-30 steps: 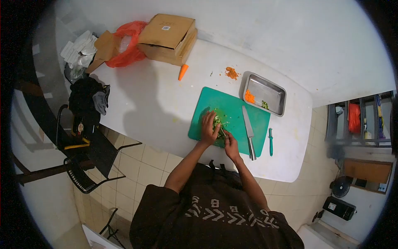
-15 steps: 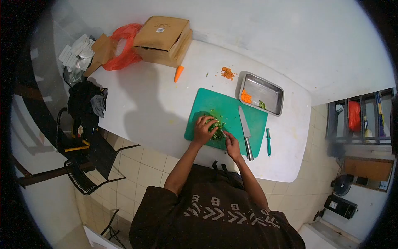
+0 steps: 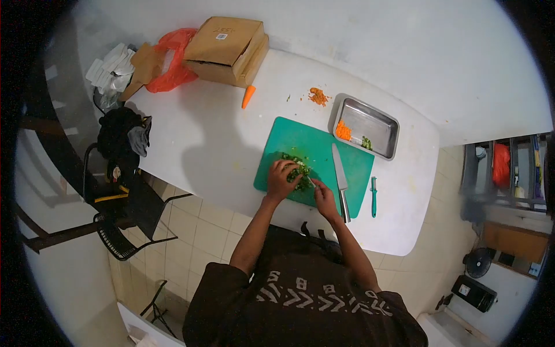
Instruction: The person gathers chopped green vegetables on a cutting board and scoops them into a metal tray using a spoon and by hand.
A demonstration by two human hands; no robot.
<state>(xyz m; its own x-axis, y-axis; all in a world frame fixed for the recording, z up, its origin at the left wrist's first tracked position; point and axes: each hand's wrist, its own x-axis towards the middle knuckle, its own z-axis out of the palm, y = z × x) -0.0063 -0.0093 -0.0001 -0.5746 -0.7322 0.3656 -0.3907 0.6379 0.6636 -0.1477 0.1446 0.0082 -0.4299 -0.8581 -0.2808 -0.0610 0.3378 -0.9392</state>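
Note:
Chopped green pieces (image 3: 302,180) lie in a pile on the green cutting board (image 3: 359,168). My left hand (image 3: 281,180) rests over the pile's left side, its fingers bent and partly spread against the pieces. On the pile's right, my right hand (image 3: 325,199) is closed round a small tool, whose thin tip shows by the greens; its kind is hard to tell. A large knife (image 3: 340,176) lies on the board, right of my hands, with its handle toward me. The metal tray (image 3: 376,120) behind it holds orange bits (image 3: 343,130) and a few green slices (image 3: 366,143).
A teal peeler (image 3: 374,196) lies right of the board. Behind the board are orange scraps (image 3: 317,96) and a carrot piece (image 3: 248,96). Cardboard boxes (image 3: 225,49) and a red bag (image 3: 173,61) stand at the back left. A black chair (image 3: 141,205) is beside the table.
My left hand has shifted slightly left and its fingers have bent more over the greens. The pile is spread wider on the board. The whole view has shifted a little.

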